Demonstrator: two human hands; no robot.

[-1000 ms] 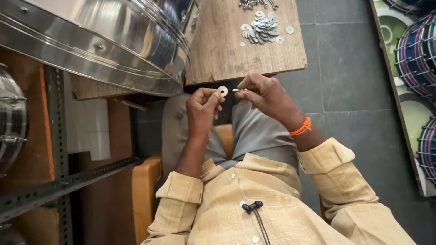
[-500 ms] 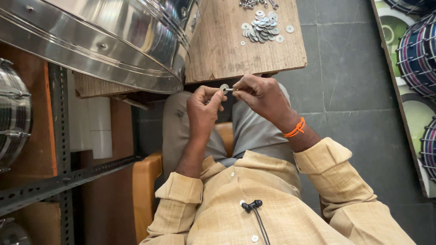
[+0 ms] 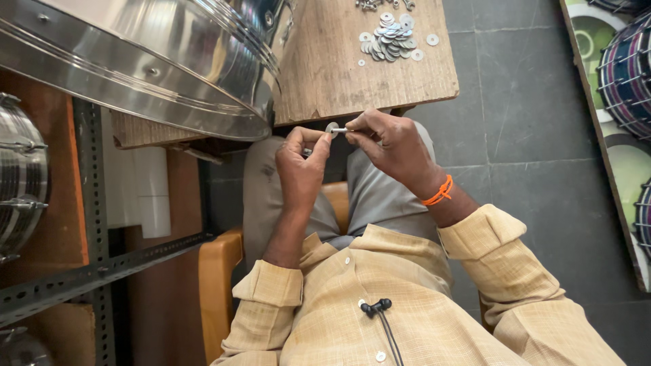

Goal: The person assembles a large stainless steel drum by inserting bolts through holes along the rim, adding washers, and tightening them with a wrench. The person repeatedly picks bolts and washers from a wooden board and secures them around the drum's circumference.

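Observation:
My left hand (image 3: 302, 169) pinches a small flat metal washer (image 3: 331, 127) between thumb and fingers, just below the near edge of the wooden table (image 3: 325, 88). My right hand (image 3: 390, 146), with an orange band at the wrist, holds a thin metal bolt (image 3: 341, 130) whose tip sits at the washer's hole. Both hands meet over my lap. On the table's far side lies a pile of several more washers (image 3: 390, 37), with a few small bolts (image 3: 369, 5) beyond it.
A large shiny steel drum shell (image 3: 149, 61) rests on the table's left part. A slotted metal rack (image 3: 88, 203) with another steel drum (image 3: 20, 183) stands at the left. Finished drums (image 3: 627, 74) line the right wall. I sit on an orange stool (image 3: 217, 271) over grey floor tiles.
The hands have come together: the bolt in my right hand has moved left onto the washer held by my left hand.

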